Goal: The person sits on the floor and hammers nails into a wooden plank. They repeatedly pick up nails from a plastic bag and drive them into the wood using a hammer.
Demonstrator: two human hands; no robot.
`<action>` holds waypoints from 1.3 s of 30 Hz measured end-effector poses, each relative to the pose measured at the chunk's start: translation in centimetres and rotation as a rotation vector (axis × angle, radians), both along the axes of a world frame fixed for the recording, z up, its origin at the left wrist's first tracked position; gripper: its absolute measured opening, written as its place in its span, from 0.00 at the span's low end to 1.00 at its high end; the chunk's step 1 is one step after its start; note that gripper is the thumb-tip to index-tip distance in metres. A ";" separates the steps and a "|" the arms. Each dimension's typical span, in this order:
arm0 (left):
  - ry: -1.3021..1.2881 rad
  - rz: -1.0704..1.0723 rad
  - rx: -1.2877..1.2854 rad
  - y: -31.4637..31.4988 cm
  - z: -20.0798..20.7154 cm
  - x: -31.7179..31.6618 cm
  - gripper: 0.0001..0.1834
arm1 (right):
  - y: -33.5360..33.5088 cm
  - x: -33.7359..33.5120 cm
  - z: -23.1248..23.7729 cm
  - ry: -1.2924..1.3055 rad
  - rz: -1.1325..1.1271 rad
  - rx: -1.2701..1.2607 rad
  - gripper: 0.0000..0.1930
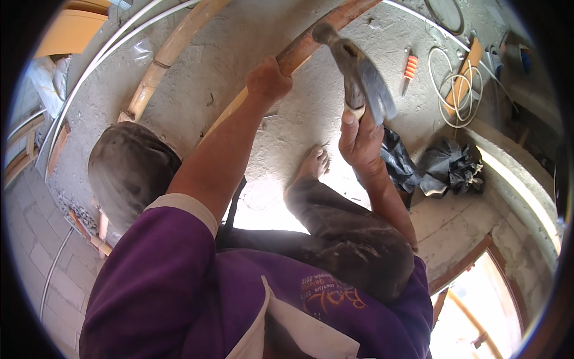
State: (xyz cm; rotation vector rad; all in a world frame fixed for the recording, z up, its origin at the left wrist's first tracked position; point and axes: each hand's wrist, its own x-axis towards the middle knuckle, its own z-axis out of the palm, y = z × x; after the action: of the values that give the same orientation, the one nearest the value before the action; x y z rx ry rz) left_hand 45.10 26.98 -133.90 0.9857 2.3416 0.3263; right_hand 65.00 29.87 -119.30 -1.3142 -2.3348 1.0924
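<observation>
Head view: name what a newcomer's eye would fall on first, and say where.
First, the claw hammer in the right grip, just right of upper centre, its head overlapping the brown pole that the left grip holds; whether they touch, I cannot tell. Next, the purple shirt across the bottom. Then the orange-handled tool lying on the grey floor, upper right.
</observation>
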 end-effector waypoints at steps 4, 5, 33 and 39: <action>0.023 -0.025 0.017 0.2 -0.4 0.0 0.20 | 1.7 -1.2 -2.4 -0.467 0.090 -0.263 0.19; 0.015 -0.038 0.004 -0.2 -0.4 -0.1 0.20 | 1.8 -1.1 -2.0 -0.470 0.064 -0.271 0.19; 0.024 0.011 0.109 -0.2 -0.9 0.3 0.17 | 1.4 -1.0 -1.3 -0.409 0.123 -0.136 0.20; -0.006 -0.002 0.067 -0.8 -0.3 0.2 0.18 | 2.7 -2.4 1.4 -0.241 0.052 -0.184 0.20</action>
State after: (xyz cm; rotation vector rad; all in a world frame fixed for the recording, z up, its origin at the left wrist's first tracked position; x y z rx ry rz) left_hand 45.31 26.14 -134.17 1.0169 2.3378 0.4093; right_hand 62.57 32.58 -117.87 -1.5356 -2.5006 1.2541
